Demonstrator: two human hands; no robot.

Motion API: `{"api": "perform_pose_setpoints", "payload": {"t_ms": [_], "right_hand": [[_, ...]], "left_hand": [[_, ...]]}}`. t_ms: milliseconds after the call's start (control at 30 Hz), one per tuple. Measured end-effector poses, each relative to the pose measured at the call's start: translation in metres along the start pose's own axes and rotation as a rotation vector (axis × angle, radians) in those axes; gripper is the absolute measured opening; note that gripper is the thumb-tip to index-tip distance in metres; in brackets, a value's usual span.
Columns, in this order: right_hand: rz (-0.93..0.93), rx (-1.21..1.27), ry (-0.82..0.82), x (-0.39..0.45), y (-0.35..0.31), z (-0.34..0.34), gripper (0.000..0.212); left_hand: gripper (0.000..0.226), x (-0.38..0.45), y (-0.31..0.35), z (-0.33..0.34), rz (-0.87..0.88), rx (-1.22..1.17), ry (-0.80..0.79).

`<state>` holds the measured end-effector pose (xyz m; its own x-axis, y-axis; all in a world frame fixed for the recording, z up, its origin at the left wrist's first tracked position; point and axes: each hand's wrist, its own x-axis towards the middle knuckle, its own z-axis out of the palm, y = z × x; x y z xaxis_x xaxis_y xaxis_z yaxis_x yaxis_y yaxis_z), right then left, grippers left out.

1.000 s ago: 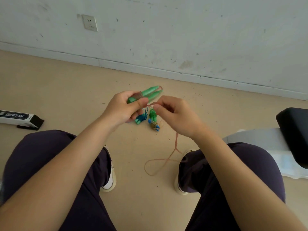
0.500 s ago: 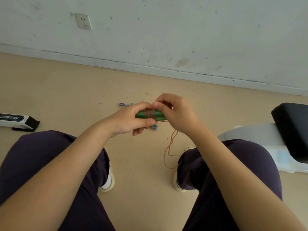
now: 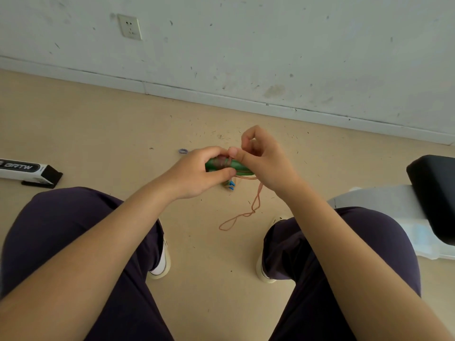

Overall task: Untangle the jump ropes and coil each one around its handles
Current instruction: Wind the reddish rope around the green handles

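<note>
Both hands' fingers grasp — left hand (image 3: 197,173) the green handles (image 3: 236,166), right hand (image 3: 266,161) the orange rope (image 3: 253,205).

Bare floor (image 3: 103,134) lies open from 9 to 12 o'clock of the hands; a box (image 3: 27,169) sits far at 9, a black seat (image 3: 433,193) at 3, knees (image 3: 81,217) crowd 5 to 7

A white and black box (image 3: 29,171) is lying on the floor (image 3: 98,134) at the left, showing "BRTW" in white letters on its black band.
</note>
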<state>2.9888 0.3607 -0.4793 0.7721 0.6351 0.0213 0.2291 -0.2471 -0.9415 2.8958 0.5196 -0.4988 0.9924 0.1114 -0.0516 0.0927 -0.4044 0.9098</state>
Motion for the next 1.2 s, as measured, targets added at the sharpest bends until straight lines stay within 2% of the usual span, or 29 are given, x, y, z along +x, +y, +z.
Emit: {"api": "perform_pose_setpoints", "payload": {"t_ms": [167,400,467,533,700,833,967,1067,1133,1200], "right_hand": [[0.092,0.090,-0.045,-0.002,-0.003,0.001,0.027],[0.119,0.313,-0.091,-0.002,-0.003,-0.002,0.026],[0.129,0.252,-0.088,-0.003,-0.001,-0.001,0.019],[0.137,0.148,-0.083,-0.003,0.002,0.003,0.015],[0.138,0.012,-0.067,-0.003,0.001,0.007,0.021],[0.108,-0.049,-0.086,-0.003,-0.003,0.009,0.022],[0.028,-0.238,-0.138,-0.003,-0.005,0.012,0.022],[-0.059,-0.367,-0.131,-0.004,-0.002,0.011,0.013],[-0.132,-0.414,-0.083,-0.005,0.000,0.007,0.012],[-0.205,-0.432,-0.033,-0.004,0.000,0.000,0.011]], "left_hand": [[0.046,-0.002,0.004,0.000,0.055,-0.132,0.042],[0.018,0.002,0.010,-0.005,0.001,-0.408,0.225],[0.017,0.004,0.010,-0.008,-0.037,-0.475,0.270],[0.026,0.005,0.008,-0.011,-0.083,-0.510,0.281],[0.029,0.003,0.011,-0.014,-0.106,-0.568,0.158],[0.021,0.004,0.007,-0.014,-0.106,-0.517,0.232],[0.020,0.007,0.004,-0.011,-0.152,-0.451,0.323],[0.021,0.009,-0.001,-0.012,-0.191,-0.292,0.353],[0.016,0.009,-0.003,-0.014,-0.200,-0.121,0.325],[0.010,0.007,0.000,-0.016,-0.200,-0.030,0.189]]}}
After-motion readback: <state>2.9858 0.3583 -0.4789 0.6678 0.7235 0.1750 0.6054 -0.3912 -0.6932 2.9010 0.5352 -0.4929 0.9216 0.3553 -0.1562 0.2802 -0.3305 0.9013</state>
